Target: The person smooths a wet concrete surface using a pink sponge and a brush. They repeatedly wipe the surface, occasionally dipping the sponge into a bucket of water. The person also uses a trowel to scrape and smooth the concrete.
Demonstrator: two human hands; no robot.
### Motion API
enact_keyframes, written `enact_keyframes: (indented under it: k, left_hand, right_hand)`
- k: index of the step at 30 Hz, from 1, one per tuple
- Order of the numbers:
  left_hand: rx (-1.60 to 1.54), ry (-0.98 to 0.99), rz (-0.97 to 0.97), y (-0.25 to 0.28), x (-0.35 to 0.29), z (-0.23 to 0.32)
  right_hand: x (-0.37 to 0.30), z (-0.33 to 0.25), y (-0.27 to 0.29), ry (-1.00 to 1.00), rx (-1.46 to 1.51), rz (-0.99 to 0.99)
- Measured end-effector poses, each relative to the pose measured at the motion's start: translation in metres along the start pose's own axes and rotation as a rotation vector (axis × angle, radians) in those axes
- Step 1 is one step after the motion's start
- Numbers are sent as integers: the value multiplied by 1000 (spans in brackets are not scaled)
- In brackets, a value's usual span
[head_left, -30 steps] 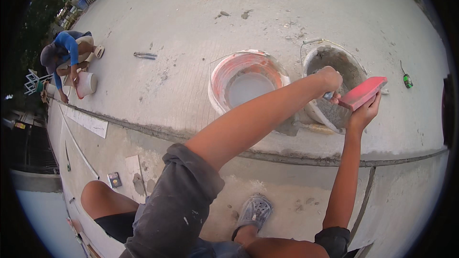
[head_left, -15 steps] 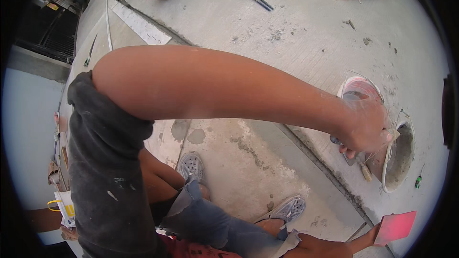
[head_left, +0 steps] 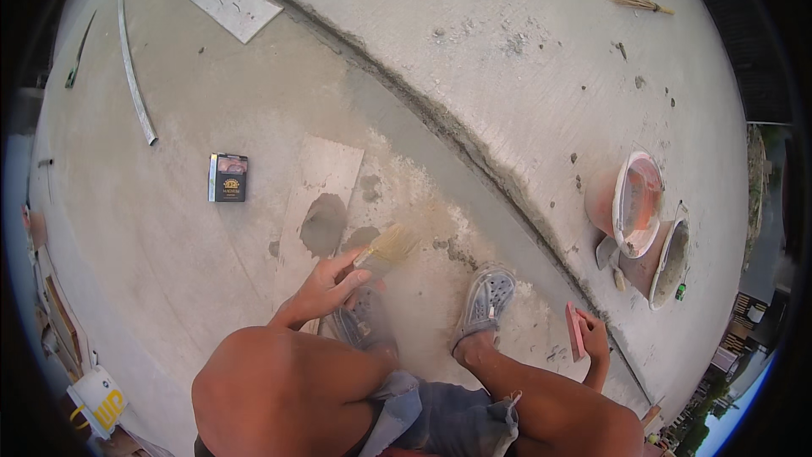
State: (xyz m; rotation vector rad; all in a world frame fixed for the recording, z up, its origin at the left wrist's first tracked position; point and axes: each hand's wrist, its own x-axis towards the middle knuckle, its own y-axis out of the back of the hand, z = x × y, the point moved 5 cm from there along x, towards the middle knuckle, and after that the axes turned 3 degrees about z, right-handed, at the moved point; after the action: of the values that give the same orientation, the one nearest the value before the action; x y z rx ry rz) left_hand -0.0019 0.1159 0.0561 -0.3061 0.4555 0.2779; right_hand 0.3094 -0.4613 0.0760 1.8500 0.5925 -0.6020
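My left hand (head_left: 326, 289) is closed around a wide paintbrush (head_left: 394, 245) with pale bristles. The brush is held just above the concrete, beside a wet grey patch and near my left clog (head_left: 357, 322); its bristles are slightly blurred. Over to the right, beyond my right knee, my right hand (head_left: 596, 338) grips a flat pink float (head_left: 575, 332), seen edge-on. That float hangs near a long groove (head_left: 474, 152) in the concrete. My right clog (head_left: 484, 298) stands between the two hands.
Two pails, one reddish (head_left: 599, 201) and one with a grey inside (head_left: 674, 261), stand at right with a trowel (head_left: 606, 251) beside them. A black pack (head_left: 228, 179), a pale board (head_left: 326, 161) and a metal strip (head_left: 129, 59) lie left. A straw broom (head_left: 640, 4) lies far right.
My left arm has swung back from the pails at right to the ground in front of me, with the brush in hand. The view has shifted; the right hand still holds the float, now edge-on.
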Motion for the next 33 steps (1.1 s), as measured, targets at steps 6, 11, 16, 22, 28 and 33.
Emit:
enact_keyframes:
  k: [6, 11, 16, 22, 28, 33]
  left_hand:
    - [-290, 88, 406, -29, -44, -76]
    - [-340, 56, 519, -48, -52, -84]
    - [-302, 58, 659, -54, -73, -88]
    - [-426, 26, 759, -59, -63, -89]
    - [-420, 4, 778, -60, -41, -101]
    - [-380, 2, 767, -60, -37, -111]
  right_hand:
    - [17, -298, -103, 635, 84, 52]
    - [63, -399, -204, 1095, -182, 233]
    - [95, -435, -237, 1144, -227, 352]
    - [69, -450, -246, 1288, -167, 107]
    - [83, -466, -261, 1342, -162, 50]
    - [97, -499, -245, 1278, -92, 231]
